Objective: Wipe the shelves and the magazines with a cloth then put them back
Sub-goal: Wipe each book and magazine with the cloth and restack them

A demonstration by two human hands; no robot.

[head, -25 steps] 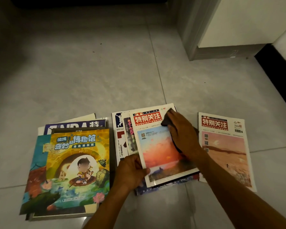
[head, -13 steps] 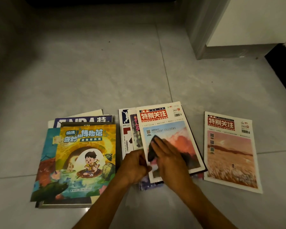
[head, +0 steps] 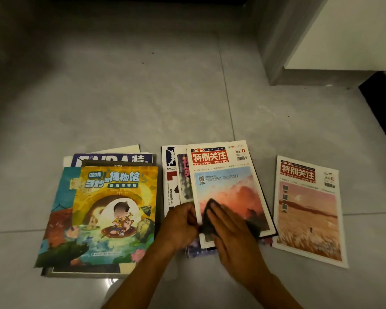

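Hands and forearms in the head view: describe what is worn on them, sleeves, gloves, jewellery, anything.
Nothing is worn. The left hand and right hand are bare, without gloves. No ring shows on the fingers, and no watch or band at either wrist. Both forearms are bare down to the bottom edge of the picture; no sleeve is visible.

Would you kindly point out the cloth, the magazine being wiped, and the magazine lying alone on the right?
cloth (head: pixel 207 221): head view, dark fold beside the fingers.
wiped magazine (head: pixel 210 156): head view, red title.
lone magazine (head: pixel 308 219): head view, cover picture.
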